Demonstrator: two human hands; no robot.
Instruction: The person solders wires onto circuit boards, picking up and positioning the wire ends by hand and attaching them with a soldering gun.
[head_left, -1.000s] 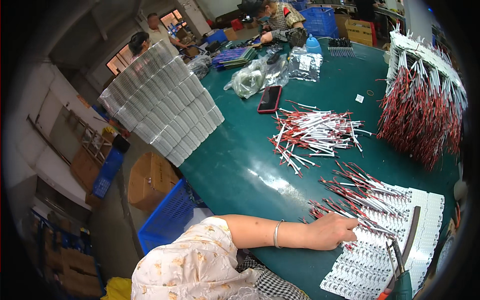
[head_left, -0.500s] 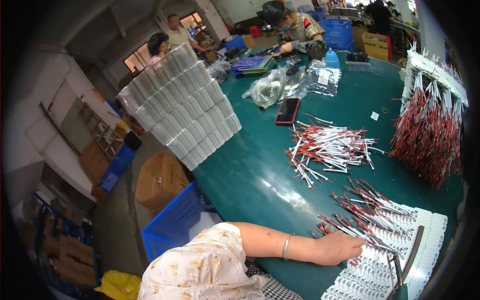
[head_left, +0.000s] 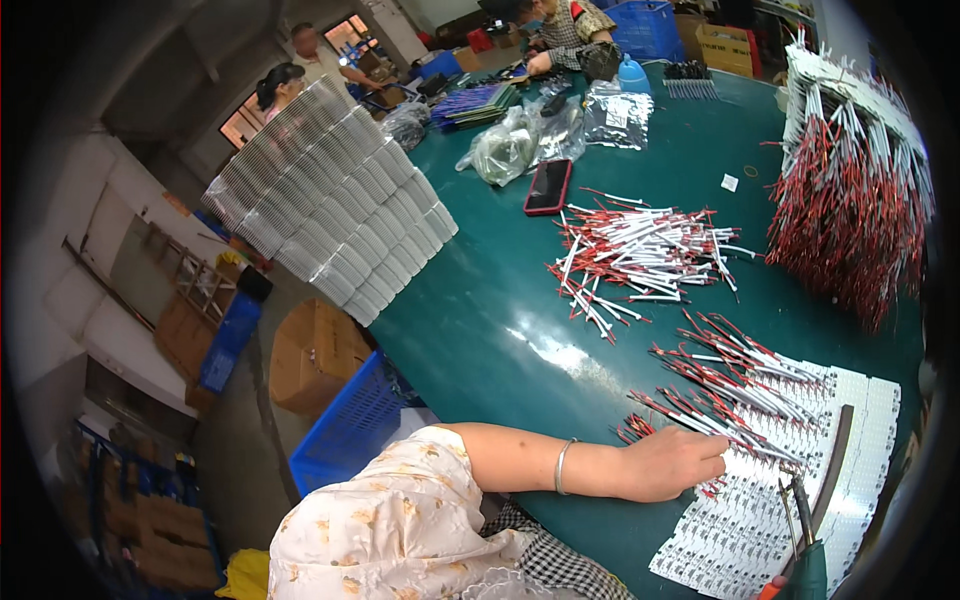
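Note:
My left hand (head_left: 672, 464) reaches in from the left over a white circuit-board panel (head_left: 864, 425), fingers pinched on a thin wire (head_left: 750, 445) lying across it. Just right of my fingertips, the metal tip of a soldering iron (head_left: 800, 505) touches down near the wire's end, with a thin rod beside it. The iron's dark green handle (head_left: 808, 572) runs off the lower edge; my right hand is not visible. Rows of red, white and dark wires (head_left: 735, 350) stick out from the panel's far side. A dark curved strip (head_left: 833, 470) lies across the boards.
Beyond the panel lies a loose pile of white-sleeved wires (head_left: 640, 255). Wired boards (head_left: 850, 190) are stacked at the right. A phone (head_left: 548, 188), plastic bags (head_left: 505, 150) and a tall stack of pale trays (head_left: 335, 200) stand farther off. A blue crate (head_left: 345, 410) sits left; a co-worker (head_left: 570, 35) is opposite.
The view has shifted, so the table's things sit a little higher and further left. My left hand stays pinched at the panel, and more of the iron's handle shows.

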